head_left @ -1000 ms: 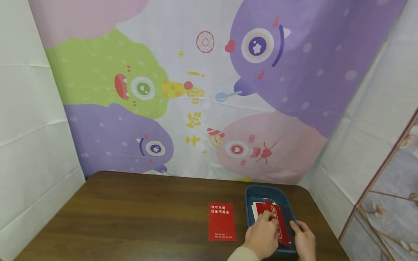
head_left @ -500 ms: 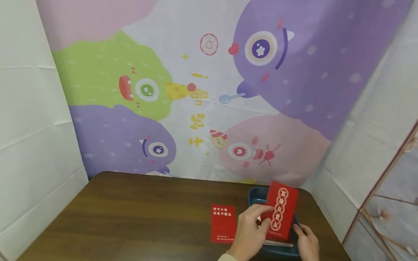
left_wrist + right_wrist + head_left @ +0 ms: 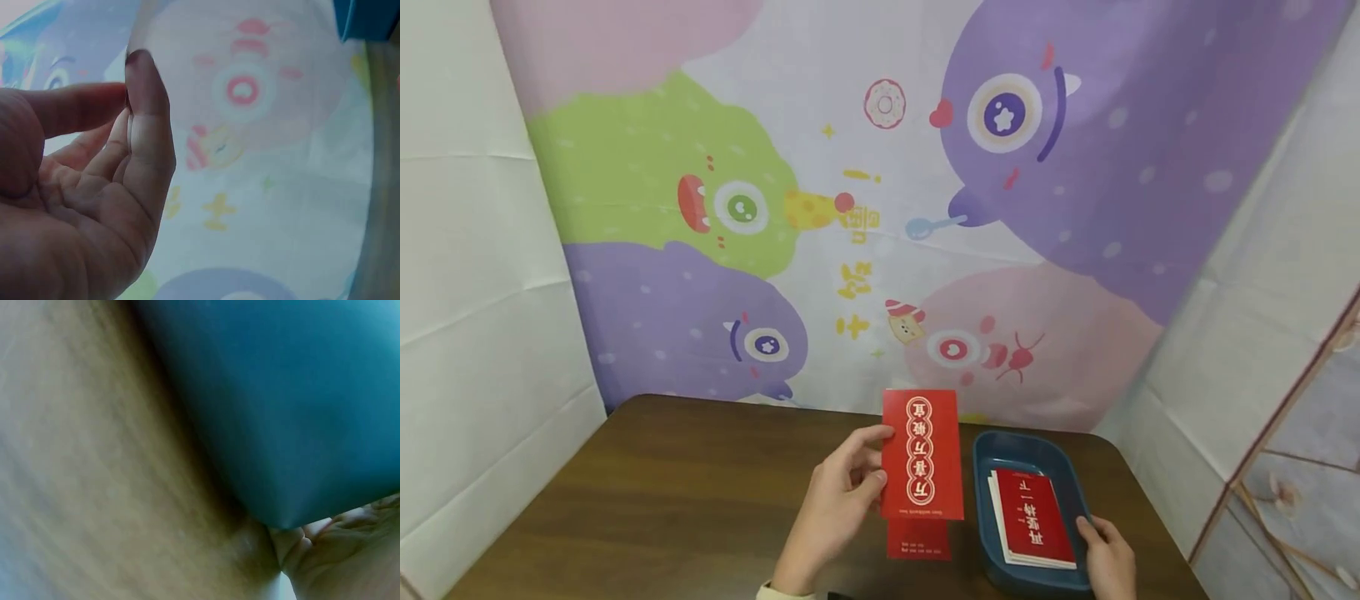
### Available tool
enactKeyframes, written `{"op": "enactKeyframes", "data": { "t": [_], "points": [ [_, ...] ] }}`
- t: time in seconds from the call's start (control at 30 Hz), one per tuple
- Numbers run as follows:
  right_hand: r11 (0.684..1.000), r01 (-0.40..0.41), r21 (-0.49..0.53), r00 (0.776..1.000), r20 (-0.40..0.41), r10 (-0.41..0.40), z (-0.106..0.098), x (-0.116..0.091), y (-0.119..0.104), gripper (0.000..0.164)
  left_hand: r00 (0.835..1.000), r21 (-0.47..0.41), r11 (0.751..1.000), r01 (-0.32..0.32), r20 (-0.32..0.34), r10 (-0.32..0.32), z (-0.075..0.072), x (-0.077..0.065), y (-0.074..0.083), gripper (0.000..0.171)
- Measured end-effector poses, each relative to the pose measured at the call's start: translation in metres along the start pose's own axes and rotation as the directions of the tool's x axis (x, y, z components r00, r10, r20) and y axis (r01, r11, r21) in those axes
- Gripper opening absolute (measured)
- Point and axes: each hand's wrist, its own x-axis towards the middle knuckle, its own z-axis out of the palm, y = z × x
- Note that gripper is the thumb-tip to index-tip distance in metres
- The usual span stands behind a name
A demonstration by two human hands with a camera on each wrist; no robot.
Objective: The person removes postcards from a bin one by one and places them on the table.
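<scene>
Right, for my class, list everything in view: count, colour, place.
Tray: 1, blue, right side of table
Card stack: count unclear, red top, in the tray
Raised card: 1, red, left of tray
Lower card: 1, red, on table, partly behind raised card
Table: 1, brown, under the tray
Backdrop: 1, multicoloured, behind the table
Side sheets: 2, white, flanking the backdrop
Floral panel: 1, grey, far right
Dark object: 1, black, bottom edge, unidentifiable
Cuff: 1, cream, left wrist
Left hand: 1, bare, pinching raised card
Right hand: 1, bare, on tray's right edge
</scene>
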Motion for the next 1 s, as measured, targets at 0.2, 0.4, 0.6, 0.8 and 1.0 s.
{"op": "enactKeyframes", "data": {
  "t": [0.2, 0.4, 0.6, 0.8, 1.0],
  "points": [
    [1.0, 0.0, -0.001, 1.0, -0.003, 0.0, -0.002, 0.001, -0.001, 0.067, 0.999, 0.023, 0.999, -0.034, 0.016, 0.033, -0.008, -0.001, 0.005, 0.058],
    [1.0, -0.022, -0.012, 1.0, 0.018, 0.023, 0.0, 0.003, -0.003, 0.068, 0.999, 0.296, 0.955, -0.02, -0.018, 0.026, -0.002, 0.002, -0.025, 0.06],
    [1.0, -0.007, -0.025, 1.0, 0.01, 0.008, 0.003, 0.002, 0.0, 0.066, 0.992, 0.461, 0.879, 0.124, -0.025, -0.126, 0.003, 0.004, -0.076, 0.059],
    [1.0, -0.008, -0.027, 1.0, 0.002, 0.008, 0.003, 0.0, 0.001, 0.063, 0.989, 0.485, 0.862, 0.145, -0.036, -0.146, 0.005, -0.001, -0.1, 0.051],
    [1.0, -0.01, -0.021, 1.0, 0.0, 0.01, 0.001, 0.002, 0.002, 0.064, 0.986, 0.478, 0.864, 0.16, -0.036, -0.162, 0.012, 0.0, -0.105, 0.048]
  ]
}}
